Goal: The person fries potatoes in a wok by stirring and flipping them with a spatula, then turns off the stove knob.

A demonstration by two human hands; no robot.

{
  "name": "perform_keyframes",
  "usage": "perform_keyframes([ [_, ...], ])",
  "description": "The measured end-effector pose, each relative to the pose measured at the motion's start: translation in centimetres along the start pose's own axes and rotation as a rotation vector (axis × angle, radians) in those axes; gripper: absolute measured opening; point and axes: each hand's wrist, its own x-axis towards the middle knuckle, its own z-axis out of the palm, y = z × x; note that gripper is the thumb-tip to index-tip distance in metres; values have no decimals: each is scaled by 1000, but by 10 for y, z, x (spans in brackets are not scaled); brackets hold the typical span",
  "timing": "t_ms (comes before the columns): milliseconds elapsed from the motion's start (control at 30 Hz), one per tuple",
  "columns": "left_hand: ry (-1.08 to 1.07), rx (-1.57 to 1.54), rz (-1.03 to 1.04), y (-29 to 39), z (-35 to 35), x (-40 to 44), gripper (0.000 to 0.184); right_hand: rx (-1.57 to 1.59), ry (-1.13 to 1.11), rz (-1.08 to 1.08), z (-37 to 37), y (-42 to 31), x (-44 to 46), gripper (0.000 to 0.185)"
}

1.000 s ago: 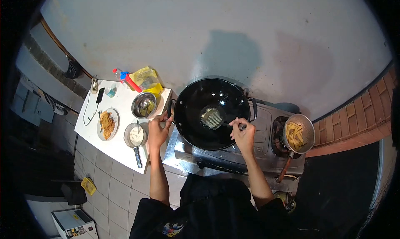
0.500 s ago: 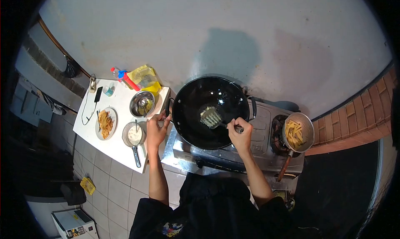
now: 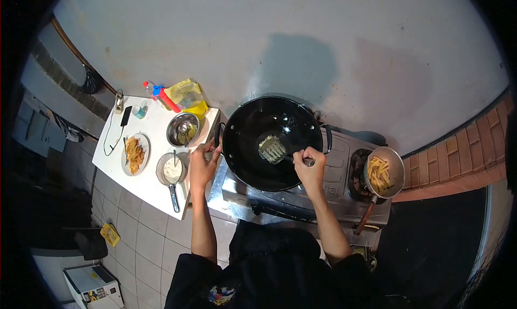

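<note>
A large black wok (image 3: 245, 169) sits on the stove. My left hand (image 3: 201, 168) is at its left side, with fingers closed at the lower end of the left loop handle (image 3: 218, 132). My right hand (image 3: 311, 168) is wrapped round the handle of a slotted spatula (image 3: 274, 151). The spatula's head lies low in the wok, over a small pale patch of food (image 3: 265, 143) that it partly covers. What this food is, I cannot make out.
Right of the wok, a small pan (image 3: 397, 171) of fries stands on the other burner. A white table (image 3: 141, 194) at left bears a plate of fried food (image 3: 135, 154), a metal bowl (image 3: 173, 139), a saucepan of white mixture (image 3: 172, 170), bottles and a phone (image 3: 126, 116).
The spatula and both hands have barely moved; the spatula's head still lies on the pale food. The whole view has shifted slightly.
</note>
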Motion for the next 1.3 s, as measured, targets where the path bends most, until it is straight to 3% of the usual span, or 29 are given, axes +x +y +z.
perform_keyframes([
  [400, 25, 28, 28, -6, 2, 3, 32, 12, -12, 6, 2, 10, 2, 25],
  [600, 10, 16, -90, 5, -1, 0, 32, 38, -8, 30, 1, 2, 2, 25],
  [800, 7, -94, -8, -2, -3, 6, 31, 23, 52, 20, 3, -1, 5, 25],
  [867, 12, -98, -13, 0, -5, 10, 31, 120, 59, 81, 2, -7, 3, 28],
  [933, -50, -144, -121, 1, -7, 14, 31, 64, 65, 6, 2, -9, 6, 29],
  [1000, -26, -171, -82, -2, -8, 16, 32, 180, 19, 84, 3, -13, 5, 29],
  [1067, -82, -193, -91, -7, -9, 15, 33, 136, 23, 30, -1, -19, 7, 29],
  [1133, -91, -193, -65, -13, -12, 17, 33, 70, -45, 366, -9, -50, 15, 31],
  [1167, -114, -201, -88, -11, -16, 19, 32, 74, -46, 267, -11, -47, 14, 30],
  [1300, -100, -245, -81, -20, -11, 26, 33, 25, -45, 196, -24, -78, 22, 25],
])
